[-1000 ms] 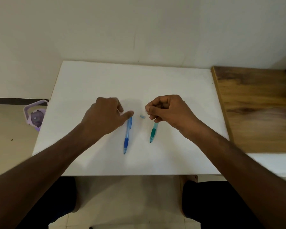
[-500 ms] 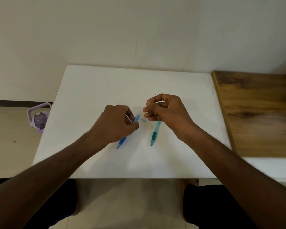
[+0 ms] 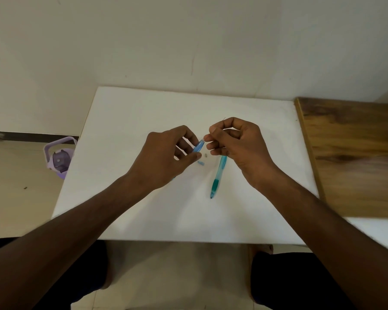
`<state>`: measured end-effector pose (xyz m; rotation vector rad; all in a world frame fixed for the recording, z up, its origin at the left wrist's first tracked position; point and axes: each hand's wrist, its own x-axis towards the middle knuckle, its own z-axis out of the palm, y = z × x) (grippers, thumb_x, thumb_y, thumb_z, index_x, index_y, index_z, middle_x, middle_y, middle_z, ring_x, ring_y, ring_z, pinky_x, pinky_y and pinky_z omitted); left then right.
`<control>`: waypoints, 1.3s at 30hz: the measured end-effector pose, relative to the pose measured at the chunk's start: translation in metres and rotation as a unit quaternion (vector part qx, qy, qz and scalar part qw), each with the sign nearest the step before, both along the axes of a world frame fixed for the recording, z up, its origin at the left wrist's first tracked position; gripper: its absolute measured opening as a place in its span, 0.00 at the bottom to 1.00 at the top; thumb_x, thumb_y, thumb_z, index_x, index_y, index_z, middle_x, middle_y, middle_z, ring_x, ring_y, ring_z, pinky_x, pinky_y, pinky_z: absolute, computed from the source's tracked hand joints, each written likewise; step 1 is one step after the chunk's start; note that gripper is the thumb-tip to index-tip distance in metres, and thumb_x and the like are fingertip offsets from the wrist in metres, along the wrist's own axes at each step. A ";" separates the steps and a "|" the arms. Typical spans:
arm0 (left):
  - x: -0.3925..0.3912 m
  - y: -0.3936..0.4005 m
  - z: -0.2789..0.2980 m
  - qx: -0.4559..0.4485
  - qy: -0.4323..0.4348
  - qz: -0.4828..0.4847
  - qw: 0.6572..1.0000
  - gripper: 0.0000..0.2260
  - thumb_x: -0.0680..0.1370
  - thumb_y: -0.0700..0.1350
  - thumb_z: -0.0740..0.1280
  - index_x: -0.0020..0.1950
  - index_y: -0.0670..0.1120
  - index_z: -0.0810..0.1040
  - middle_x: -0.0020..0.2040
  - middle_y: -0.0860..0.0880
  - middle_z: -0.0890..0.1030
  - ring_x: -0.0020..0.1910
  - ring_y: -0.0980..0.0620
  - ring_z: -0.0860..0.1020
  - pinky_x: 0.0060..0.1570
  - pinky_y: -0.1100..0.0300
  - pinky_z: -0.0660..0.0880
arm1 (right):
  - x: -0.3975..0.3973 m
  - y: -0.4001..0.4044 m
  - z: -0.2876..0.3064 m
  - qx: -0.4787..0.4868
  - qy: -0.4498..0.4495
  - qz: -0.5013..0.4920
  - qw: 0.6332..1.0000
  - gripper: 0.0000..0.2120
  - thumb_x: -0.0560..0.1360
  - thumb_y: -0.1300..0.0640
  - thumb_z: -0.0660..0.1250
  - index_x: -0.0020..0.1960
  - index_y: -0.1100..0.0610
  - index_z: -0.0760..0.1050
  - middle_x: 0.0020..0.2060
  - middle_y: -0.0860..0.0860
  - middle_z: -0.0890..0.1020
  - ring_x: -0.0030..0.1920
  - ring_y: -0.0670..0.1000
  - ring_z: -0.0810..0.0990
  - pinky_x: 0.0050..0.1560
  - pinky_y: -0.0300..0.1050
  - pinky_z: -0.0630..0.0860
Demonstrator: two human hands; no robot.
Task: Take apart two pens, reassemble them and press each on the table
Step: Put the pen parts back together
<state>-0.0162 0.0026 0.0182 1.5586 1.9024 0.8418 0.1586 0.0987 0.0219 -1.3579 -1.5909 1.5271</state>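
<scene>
Beside the table, a purple container; left hand grips blue pen, right hand pinching.

I find no legible text, label, brand, number or sign on any surface in head view.

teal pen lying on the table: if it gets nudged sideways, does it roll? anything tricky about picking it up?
The teal pen looks round and slim, lying flat on the smooth white table, so a sideways nudge would probably roll it. Its darker grip band near the tip likely gives better purchase than the glossy barrel. It appears to be thin plastic, so probably light and fairly stiff.
</scene>
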 end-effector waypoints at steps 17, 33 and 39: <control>0.006 0.001 0.000 -0.001 0.014 -0.011 1.000 0.11 0.77 0.52 0.78 0.54 0.55 0.78 0.46 0.57 0.86 0.42 0.57 0.85 0.40 0.77 0.73 | 0.003 0.001 -0.001 -0.003 0.008 0.002 1.000 0.09 0.79 0.52 0.74 0.53 0.57 0.83 0.44 0.49 0.90 0.41 0.53 0.89 0.48 0.47 0.87; 0.007 0.000 0.000 0.004 0.019 -0.003 1.000 0.11 0.77 0.52 0.78 0.54 0.55 0.78 0.46 0.57 0.86 0.42 0.57 0.86 0.40 0.77 0.73 | 0.004 0.000 0.000 0.003 0.001 0.013 1.000 0.08 0.79 0.52 0.74 0.52 0.57 0.83 0.44 0.48 0.90 0.40 0.53 0.89 0.47 0.46 0.87; 0.007 0.001 -0.002 0.022 0.018 0.015 0.999 0.11 0.77 0.54 0.77 0.55 0.53 0.79 0.45 0.57 0.86 0.40 0.59 0.85 0.41 0.76 0.72 | 0.004 -0.001 0.001 0.037 -0.038 0.049 0.997 0.06 0.77 0.52 0.76 0.51 0.54 0.86 0.43 0.48 0.90 0.41 0.52 0.89 0.49 0.49 0.87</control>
